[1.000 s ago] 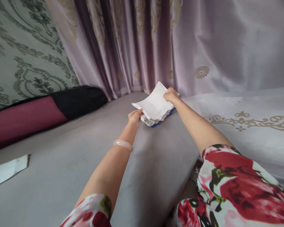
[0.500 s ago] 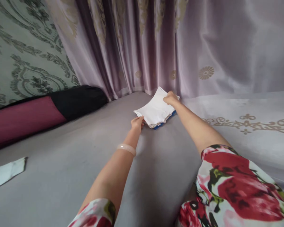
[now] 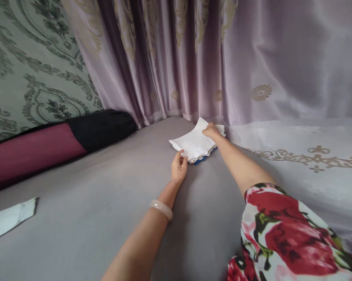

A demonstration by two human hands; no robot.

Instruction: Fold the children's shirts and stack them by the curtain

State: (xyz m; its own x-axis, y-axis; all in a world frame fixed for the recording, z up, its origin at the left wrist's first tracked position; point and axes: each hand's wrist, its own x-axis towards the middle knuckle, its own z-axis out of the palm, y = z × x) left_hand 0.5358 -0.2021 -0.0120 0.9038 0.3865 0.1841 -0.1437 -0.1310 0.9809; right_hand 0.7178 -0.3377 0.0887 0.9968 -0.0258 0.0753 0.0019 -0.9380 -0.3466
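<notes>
A small stack of folded white cloth lies near the far corner of the bed, by the curtain. Its layered edges show at the front, and a bit of blue material sticks out from underneath. My right hand grips the stack's right side from above, thumb on the top layer; its other fingers are mostly hidden. At the near left corner, my left hand has its curled fingers and thumb on the cloth's edge. A pale bangle circles my left wrist.
The grey bed surface spreads under everything. A long black and maroon bolster lies along the patterned wall at left. A flat pale piece sits at the left edge. Purple curtains hang behind, with a white embroidered border at right.
My left hand has shifted slightly right and toward me along the stack's near edge, its back turning more into view. My right hand keeps its hold. The whole view has shifted a little.
</notes>
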